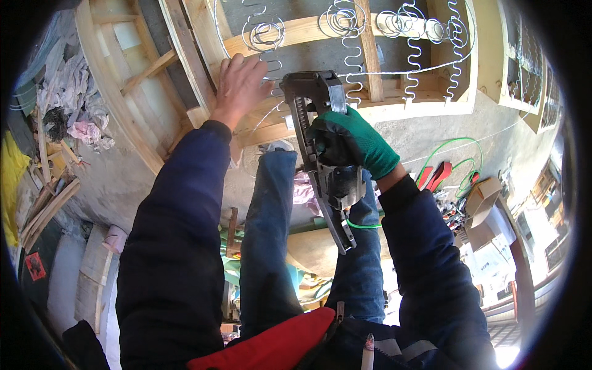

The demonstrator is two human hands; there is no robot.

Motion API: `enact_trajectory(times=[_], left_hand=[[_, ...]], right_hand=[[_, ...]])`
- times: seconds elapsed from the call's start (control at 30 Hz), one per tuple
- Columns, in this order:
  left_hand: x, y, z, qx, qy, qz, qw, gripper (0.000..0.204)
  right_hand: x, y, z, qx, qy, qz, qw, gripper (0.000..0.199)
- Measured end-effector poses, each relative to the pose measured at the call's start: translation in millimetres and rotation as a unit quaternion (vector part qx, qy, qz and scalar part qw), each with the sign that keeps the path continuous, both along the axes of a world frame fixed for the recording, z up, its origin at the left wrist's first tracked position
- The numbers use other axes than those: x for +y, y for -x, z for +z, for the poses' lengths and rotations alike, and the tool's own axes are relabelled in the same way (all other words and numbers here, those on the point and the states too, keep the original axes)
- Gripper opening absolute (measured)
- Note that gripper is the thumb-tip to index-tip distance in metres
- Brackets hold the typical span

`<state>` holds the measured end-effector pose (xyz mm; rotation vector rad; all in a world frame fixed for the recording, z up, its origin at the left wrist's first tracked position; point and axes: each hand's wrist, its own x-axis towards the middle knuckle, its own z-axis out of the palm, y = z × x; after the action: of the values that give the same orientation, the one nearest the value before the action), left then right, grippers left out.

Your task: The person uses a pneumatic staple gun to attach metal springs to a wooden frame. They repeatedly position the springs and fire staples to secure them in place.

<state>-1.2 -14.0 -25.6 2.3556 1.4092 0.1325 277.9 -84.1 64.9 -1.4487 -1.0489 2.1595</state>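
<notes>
My bare left hand (243,86) is at the near rail of a wooden frame (425,110), its fingers curled onto a white cord (401,73) that runs right across the frame; the fingertips are partly hidden. In a green glove with a dark palm, my right hand (357,140) grips the handle of a black nail gun (302,114). The gun's nose end lies over the near rail, close to my left hand. Zigzag wire springs (414,58) and coil springs (264,36) span the frame. A loose cord end (266,116) hangs below my left hand.
Another wooden frame (123,86) stands at the left. Crumpled cloth (68,86) and wood offcuts (52,209) lie beyond it. A green air hose (365,226) shows below the gun. On the right are a coiled green hose (478,148), a cardboard box (483,200) and more sprung frames (521,68).
</notes>
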Motion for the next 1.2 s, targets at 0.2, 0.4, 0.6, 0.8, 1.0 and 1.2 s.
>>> enact_trajectory(times=[0.2,0.4,0.6,0.8,1.0,1.2], left_hand=[[1.5,7.2,-2.9,-0.062,-0.027,-0.007,0.998,0.03],[4.5,9.8,-3.2,-0.042,-0.012,-0.012,0.999,0.031],[5.3,11.0,-0.5,-0.043,-0.007,-0.012,0.999,0.034],[5.0,14.7,7.7,-0.045,0.032,-0.001,0.998,0.034],[-29.7,11.8,35.6,-0.135,0.084,0.163,0.974,0.024],[-26.5,-0.3,45.3,-0.087,-0.024,0.155,0.984,0.035]], right_hand=[[15.5,34.8,16.9,0.025,0.225,-0.119,0.967,0.029],[29.1,57.4,34.3,0.017,0.268,-0.151,0.951,0.03],[37.5,52.3,31.9,-0.006,0.283,-0.124,0.951,0.033],[35.4,27.2,41.1,0.01,0.284,-0.083,0.955,0.032],[22.1,6.7,57.8,-0.024,0.224,-0.083,0.971,0.035],[10.7,-16.3,44.8,-0.03,0.127,-0.03,0.991,0.035]])
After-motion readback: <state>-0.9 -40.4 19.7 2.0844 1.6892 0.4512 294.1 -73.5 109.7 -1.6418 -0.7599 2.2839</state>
